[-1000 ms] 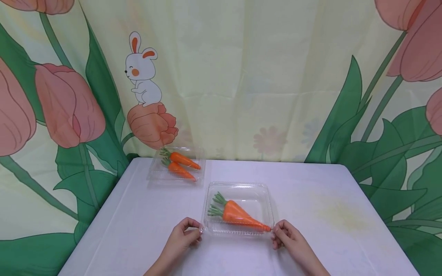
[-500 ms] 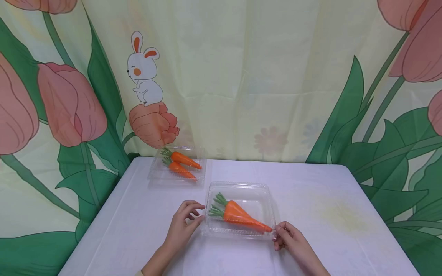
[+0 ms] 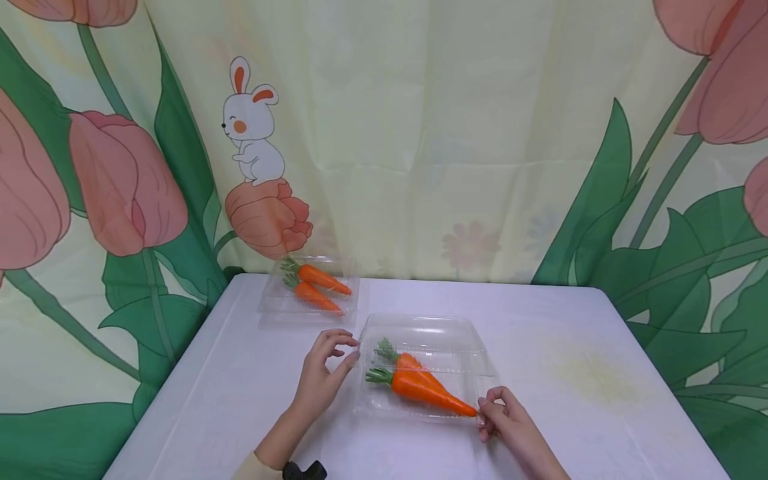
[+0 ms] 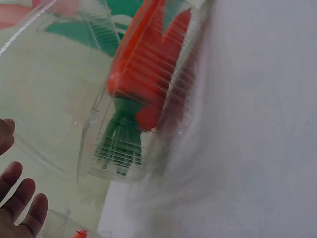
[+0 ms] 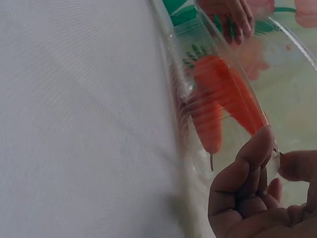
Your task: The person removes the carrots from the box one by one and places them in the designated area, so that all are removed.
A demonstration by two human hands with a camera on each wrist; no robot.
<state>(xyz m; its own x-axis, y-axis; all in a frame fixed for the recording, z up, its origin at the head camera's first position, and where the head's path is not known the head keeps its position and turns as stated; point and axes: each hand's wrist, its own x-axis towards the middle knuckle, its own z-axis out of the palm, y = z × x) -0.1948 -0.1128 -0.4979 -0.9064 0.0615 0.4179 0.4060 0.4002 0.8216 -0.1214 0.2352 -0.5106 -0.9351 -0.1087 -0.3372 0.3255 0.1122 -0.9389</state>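
A clear plastic clamshell box with two orange carrots inside lies near the middle of the table. Its hinged lid stands partly raised and tilted. My left hand pinches the lid's left edge between thumb and index finger; in the left wrist view, the other fingers are spread loosely. At the front right corner of the box, my right hand grips the plastic with thumb and forefinger, and the right wrist view shows that pinch closely. Part of the left thumb's contact is hidden.
Another clear plastic box holding two carrots sits at the table's back left corner. White cloth covers the table. Behind it hangs a curtain printed with tulips and a rabbit.
The left hand has moved up and away along the box's left side, and the lid's front edge has risen. The right hand has stayed at the front right corner.
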